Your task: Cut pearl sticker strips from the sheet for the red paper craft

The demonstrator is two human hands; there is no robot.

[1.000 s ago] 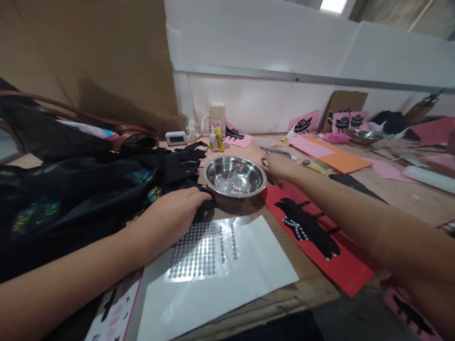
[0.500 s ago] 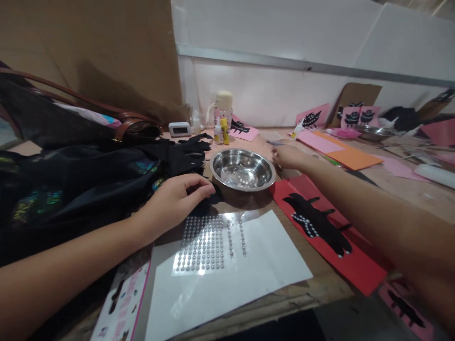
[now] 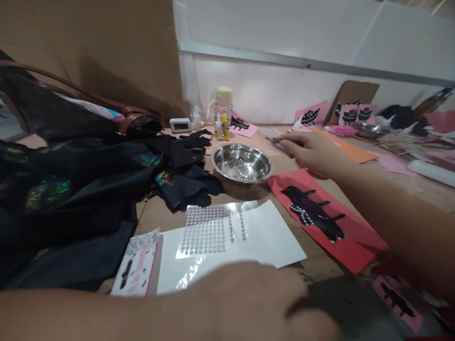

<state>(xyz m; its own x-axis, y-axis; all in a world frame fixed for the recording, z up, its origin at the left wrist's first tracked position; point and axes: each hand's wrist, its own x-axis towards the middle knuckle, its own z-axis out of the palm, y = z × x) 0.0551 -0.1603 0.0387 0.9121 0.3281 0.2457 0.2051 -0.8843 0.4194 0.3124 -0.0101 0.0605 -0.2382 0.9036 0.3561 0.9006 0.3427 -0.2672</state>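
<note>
My right hand point(image 3: 307, 149) reaches across to the far side of the steel bowl point(image 3: 242, 163), fingers pressed together at a thin greyish thing point(image 3: 273, 139) whose kind I cannot make out. Part of a curved red object point(image 3: 313, 173) shows beneath that hand. Close to the camera, my left hand point(image 3: 245, 298) is blurred over the near edge of the white sheet point(image 3: 270, 237), its fingers partly hidden. On the sheet lies a clear sheet of stick-on pearls point(image 3: 204, 232). The red card point(image 3: 359, 251) bears a black cutout point(image 3: 320, 215) with a few rows of pearls.
Black fabric point(image 3: 88, 189) and a bag point(image 3: 138, 118) fill the left side. Glue bottles point(image 3: 218, 130), a small digital clock point(image 3: 180, 125) and a lidded bottle point(image 3: 223, 102) stand at the back. Orange paper point(image 3: 351, 149) lies at right; a white package header point(image 3: 137, 265) lies at left.
My left hand has moved from beside the bowl down towards the camera and right. My right hand has shifted slightly right and up, its fingers now at the thin greyish thing.
</note>
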